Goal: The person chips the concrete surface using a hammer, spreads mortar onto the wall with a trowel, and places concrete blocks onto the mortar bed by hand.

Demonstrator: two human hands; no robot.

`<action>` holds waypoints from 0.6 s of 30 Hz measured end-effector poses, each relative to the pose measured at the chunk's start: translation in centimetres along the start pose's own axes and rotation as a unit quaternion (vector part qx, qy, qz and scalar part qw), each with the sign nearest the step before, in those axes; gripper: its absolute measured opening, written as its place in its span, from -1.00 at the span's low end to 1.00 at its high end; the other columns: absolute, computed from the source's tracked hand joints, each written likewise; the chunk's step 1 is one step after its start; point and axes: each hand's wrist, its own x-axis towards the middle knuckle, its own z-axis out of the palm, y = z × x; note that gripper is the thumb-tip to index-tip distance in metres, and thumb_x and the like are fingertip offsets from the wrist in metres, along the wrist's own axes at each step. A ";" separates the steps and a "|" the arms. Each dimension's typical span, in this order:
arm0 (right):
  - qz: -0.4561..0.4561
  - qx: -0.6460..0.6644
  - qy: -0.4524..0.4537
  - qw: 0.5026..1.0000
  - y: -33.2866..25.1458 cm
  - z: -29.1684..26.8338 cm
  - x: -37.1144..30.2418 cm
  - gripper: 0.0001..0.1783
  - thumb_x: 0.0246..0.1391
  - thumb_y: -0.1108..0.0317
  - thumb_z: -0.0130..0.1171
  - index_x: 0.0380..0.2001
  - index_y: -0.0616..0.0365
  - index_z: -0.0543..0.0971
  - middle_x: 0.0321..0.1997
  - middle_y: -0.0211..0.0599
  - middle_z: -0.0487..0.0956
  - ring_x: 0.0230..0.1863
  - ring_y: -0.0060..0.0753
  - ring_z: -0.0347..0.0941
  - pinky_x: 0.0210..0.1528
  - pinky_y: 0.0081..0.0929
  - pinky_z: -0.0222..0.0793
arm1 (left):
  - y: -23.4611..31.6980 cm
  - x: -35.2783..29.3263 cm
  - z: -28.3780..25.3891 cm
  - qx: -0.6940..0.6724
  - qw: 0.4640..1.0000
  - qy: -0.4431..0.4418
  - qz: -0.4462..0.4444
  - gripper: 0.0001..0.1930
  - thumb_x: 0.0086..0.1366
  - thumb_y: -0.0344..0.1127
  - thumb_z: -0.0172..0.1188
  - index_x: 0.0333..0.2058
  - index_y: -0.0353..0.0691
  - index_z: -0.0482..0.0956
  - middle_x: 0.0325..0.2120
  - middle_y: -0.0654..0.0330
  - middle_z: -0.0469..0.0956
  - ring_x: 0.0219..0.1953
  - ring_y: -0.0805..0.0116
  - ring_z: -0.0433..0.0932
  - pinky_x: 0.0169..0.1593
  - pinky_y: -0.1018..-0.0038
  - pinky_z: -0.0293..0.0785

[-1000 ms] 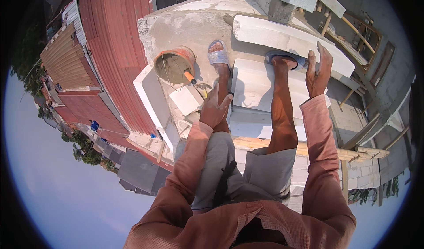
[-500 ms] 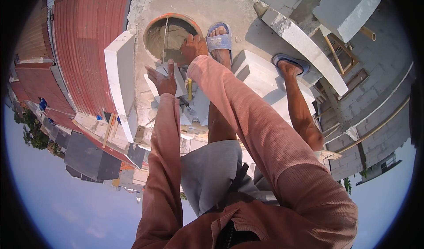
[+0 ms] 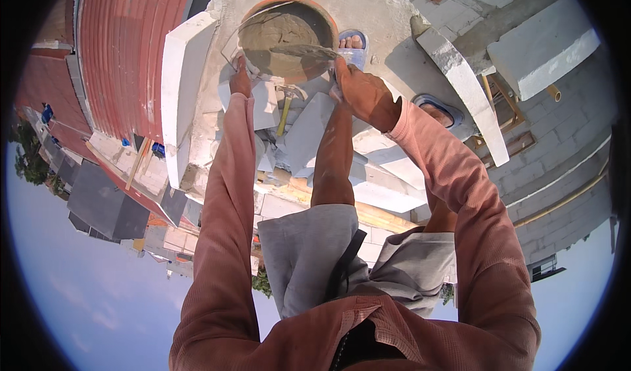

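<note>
Fingers [image 3: 342, 74] wrapped round a trowel [image 3: 307, 50], blade at the mortar [image 3: 279, 30] in our bucket [image 3: 324, 10]

We look down past our pink sleeves at a round, orange-rimmed bucket. Our right hand [image 3: 369, 97], at its lower right edge, has its fingers curled tight round the trowel's handle. Half a second ago that hand was at the rim with no blade plainly visible; now the grey blade reaches inward across the wet mortar. We cannot tell whether it carries a load.

Our left hand [image 3: 241, 81], spread open beside the bucket before, is now narrowed at its lower left edge, close to the wire handle [image 3: 266, 13]. Whether those fingers pinch the wire, we cannot tell.

For the work in hand, we judge this means tool and mortar have come together, with the left hand perhaps steadying the bucket.

Just below the bucket lie a yellow-handled hammer [image 3: 284, 114] and a pale block [image 3: 263, 105]. Left of it stands a white slab [image 3: 187, 88]; against its right side is our sandalled foot [image 3: 353, 55].
</note>
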 end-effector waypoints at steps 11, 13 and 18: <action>-0.019 -0.192 0.095 0.977 11.5 4.3 -3.7 -0.31 0.15 0.44 -0.02 0.36 -0.05 0.13 -0.01 -0.21 0.40 -0.16 -0.04 0.52 -0.21 -0.14 0.59 | 6.2 0.1 1.5 0.265 0.961 0.038 0.075 -0.35 0.47 0.19 -0.38 0.05 -0.25 0.49 -0.17 -0.23 0.59 -0.09 -0.21 0.56 -0.01 0.11 0.43; 0.007 -0.197 0.051 0.979 13.4 4.6 -7.8 -0.32 0.14 0.45 -0.01 0.34 -0.06 0.15 0.01 -0.17 0.38 -0.10 -0.01 0.52 -0.21 -0.16 0.60 | 6.7 -2.2 4.6 0.268 0.960 0.007 0.074 -0.40 0.48 0.15 -0.32 0.05 -0.24 0.49 -0.16 -0.20 0.59 -0.11 -0.17 0.58 -0.03 0.14 0.45; 0.048 -0.042 0.028 0.998 9.9 1.7 -12.6 -0.42 0.17 0.36 0.07 0.27 0.03 0.25 0.00 -0.03 0.40 -0.19 0.00 0.58 -0.26 -0.16 0.57 | 4.4 -3.1 3.9 -0.005 0.997 0.028 0.076 -0.61 0.47 -0.01 -0.08 0.04 -0.13 0.48 -0.27 0.17 0.61 -0.32 0.31 0.62 -0.32 0.36 0.67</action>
